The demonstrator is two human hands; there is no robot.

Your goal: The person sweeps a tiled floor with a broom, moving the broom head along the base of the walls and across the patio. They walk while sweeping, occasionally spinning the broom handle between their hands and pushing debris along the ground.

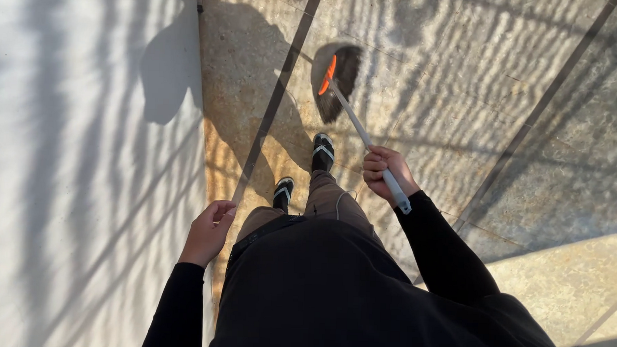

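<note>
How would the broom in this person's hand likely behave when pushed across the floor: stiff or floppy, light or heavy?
The broom looks light: the right hand alone grips its thin pale handle. The straight handle seems stiff, while the dark bristles probably bend against the stone floor.

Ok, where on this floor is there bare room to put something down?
Bare floor lies right of the broom, between the dark floor strips. It is crowded around the feet, where the right hand grips the handle. The left hand hangs empty beside the white wall.
</note>
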